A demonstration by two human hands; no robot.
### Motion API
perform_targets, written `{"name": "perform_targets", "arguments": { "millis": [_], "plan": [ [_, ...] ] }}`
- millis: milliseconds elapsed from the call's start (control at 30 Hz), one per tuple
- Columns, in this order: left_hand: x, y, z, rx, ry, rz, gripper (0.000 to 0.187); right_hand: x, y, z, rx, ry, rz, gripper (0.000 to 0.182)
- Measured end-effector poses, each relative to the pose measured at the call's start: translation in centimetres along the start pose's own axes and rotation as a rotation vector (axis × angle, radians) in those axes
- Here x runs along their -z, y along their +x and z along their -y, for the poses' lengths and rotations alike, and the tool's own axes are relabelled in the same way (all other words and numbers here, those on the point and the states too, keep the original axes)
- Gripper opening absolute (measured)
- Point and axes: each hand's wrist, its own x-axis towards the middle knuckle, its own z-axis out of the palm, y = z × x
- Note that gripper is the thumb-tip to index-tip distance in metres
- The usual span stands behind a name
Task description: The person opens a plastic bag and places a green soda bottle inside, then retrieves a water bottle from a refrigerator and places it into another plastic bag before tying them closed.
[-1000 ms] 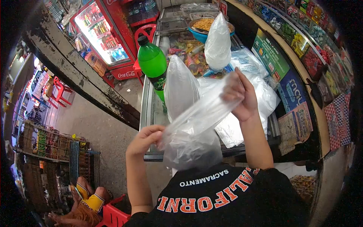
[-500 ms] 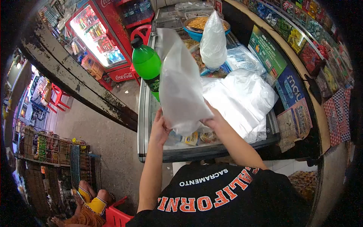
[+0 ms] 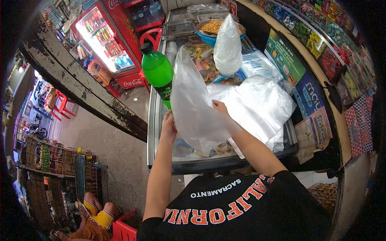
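I hold a translucent white plastic bag (image 3: 192, 100) upright and partly spread over the glass-topped chest freezer (image 3: 193, 165). My left hand (image 3: 169, 126) is closed on its left edge, low down, with the fingers partly behind the plastic. My right hand (image 3: 219, 107) pinches the bag's right side; part of that wrist shows through the film. Just beyond my left hand a large green soda bottle (image 3: 157, 69) with a black cap stands on the freezer. Right of the bag lies a pile of flat white plastic bags (image 3: 257, 105).
A cone-shaped white plastic bundle (image 3: 228, 47) stands behind the pile, near a blue basin (image 3: 209, 39) of orange-brown snacks. Snack packs line the shelf (image 3: 317, 40) at right. A wooden post (image 3: 84, 80) and a lit drinks fridge (image 3: 105, 42) are at left. A person sits lower left.
The bag has dropped lower and nearer to me, and its shape has opened out. My right hand has moved up and slightly left along it; my left hand has risen slightly.
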Motion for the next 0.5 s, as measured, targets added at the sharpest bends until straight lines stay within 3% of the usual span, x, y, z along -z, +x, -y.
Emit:
{"name": "perform_targets", "arguments": {
  "millis": [67, 133, 200, 267, 333, 367, 433, 467, 500],
  "plan": [
    [-0.4, 1.9, -0.3, -0.045, -0.192, -0.023, 0.025, -0.6, 0.4, 1.7, 0.098, -0.168, -0.04, 0.032],
    [3.6, 6.3, 3.7, -0.08, -0.125, 0.038, 0.027, -0.8, 0.9, 1.6, 0.329, -0.439, -0.06, 0.035],
    [6.1, 8.4, 6.5, -0.102, -0.015, 0.089, 0.029, -0.4, 1.0, 0.9, 0.212, -0.538, -0.046, 0.035],
    [6.6, 7.4, 7.2, 0.004, -0.002, 0.022, 0.029, 0.3, 0.8, 0.1, 0.093, -0.631, -0.033, 0.036],
    [5.0, 4.8, 5.6, 0.108, 0.011, -0.045, 0.028, 1.0, 0.4, -0.8, -0.112, -0.531, 0.059, 0.029],
    [4.0, 3.1, 4.5, 0.109, 0.01, -0.047, 0.028, 1.1, -0.1, -0.9, -0.113, -0.532, 0.06, 0.029],
    [2.0, -0.3, 1.8, 0.087, -0.028, -0.094, 0.021, 1.2, -1.5, -0.1, -0.189, -0.151, -0.022, 0.024],
    [1.6, -1.6, 0.9, 0.086, -0.029, -0.096, 0.021, 1.6, -2.3, 0.8, -0.189, -0.152, -0.02, 0.024],
    [1.7, -3.1, 0.3, 0.097, -0.078, -0.051, 0.021, 2.2, -3.6, 2.1, -0.294, 0.149, 0.032, 0.024]
  ]
}}
